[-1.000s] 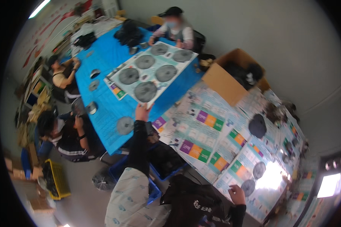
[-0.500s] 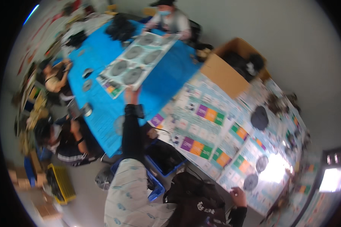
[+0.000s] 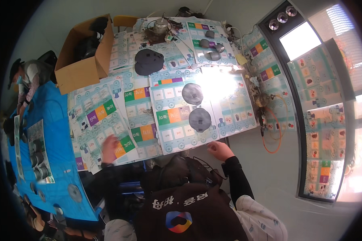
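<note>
My left hand (image 3: 110, 148) is smeared by motion over a printed sheet (image 3: 102, 105) at the left of the worktable; its fingers cannot be made out, and nothing shows in it. At the table's front edge, my right hand (image 3: 220, 151) is closed with its fingers curled in, and nothing visible is in it. Two grey round flat pieces lie in front of me on a printed board: a farther disc (image 3: 193, 94) and a nearer disc (image 3: 200, 119), each with a small square mark in the middle. Farther back sits a dark round pile (image 3: 149, 62).
An open cardboard box (image 3: 78, 72) with dark things in it stands back left. Metal pieces (image 3: 213, 55) and a metal device (image 3: 161, 27) lie at the back. An orange hose (image 3: 274, 150) hangs at right. On the left, a person (image 3: 30, 78) works at a blue table (image 3: 60, 160).
My view has swung from the blue table to the printed worktable. My left hand has let go of the sheet bearing round grey pieces and come over this table.
</note>
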A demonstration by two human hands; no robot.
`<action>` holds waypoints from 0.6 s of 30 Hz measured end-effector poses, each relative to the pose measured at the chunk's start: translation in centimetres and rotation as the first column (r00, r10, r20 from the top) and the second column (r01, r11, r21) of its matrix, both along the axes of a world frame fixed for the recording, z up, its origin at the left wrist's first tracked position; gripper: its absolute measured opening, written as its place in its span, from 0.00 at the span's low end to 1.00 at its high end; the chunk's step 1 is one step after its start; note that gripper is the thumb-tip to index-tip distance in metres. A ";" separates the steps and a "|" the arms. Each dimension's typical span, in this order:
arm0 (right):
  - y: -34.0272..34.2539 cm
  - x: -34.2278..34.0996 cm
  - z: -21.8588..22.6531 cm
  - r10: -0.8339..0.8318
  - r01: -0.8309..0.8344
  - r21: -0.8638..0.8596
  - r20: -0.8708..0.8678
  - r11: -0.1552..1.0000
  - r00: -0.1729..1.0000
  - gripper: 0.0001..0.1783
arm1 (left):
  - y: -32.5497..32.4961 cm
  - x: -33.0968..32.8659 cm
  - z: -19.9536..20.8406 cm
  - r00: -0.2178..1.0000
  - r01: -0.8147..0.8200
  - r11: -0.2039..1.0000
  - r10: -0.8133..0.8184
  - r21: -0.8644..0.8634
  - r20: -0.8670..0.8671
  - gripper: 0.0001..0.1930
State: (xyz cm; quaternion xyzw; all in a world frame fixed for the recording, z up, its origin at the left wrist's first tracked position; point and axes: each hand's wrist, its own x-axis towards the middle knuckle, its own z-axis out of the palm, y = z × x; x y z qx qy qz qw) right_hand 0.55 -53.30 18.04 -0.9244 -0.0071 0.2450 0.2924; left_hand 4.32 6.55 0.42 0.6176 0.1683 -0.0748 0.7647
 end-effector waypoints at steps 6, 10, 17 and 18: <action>-10.6 4.4 -8.3 -0.284 0.302 -0.119 0.145 0.946 0.948 0.12 | -29.6 7.8 -0.4 0.964 0.236 0.905 -0.171 0.354 -0.203 0.15; -11.3 10.4 -12.0 -0.316 0.324 -0.031 0.147 0.946 0.937 0.11 | -37.9 13.8 -1.3 0.981 0.185 0.698 -0.178 0.692 -0.082 0.15; -12.1 15.7 -14.5 -0.293 0.274 0.125 0.178 0.954 0.939 0.10 | -49.0 16.9 0.8 0.913 0.205 0.283 -0.400 0.937 -0.079 0.15; -12.5 15.2 -14.5 -0.307 0.284 0.155 0.156 0.946 0.939 0.10 | -50.0 16.6 1.0 0.918 0.210 0.210 -0.380 0.955 -0.118 0.17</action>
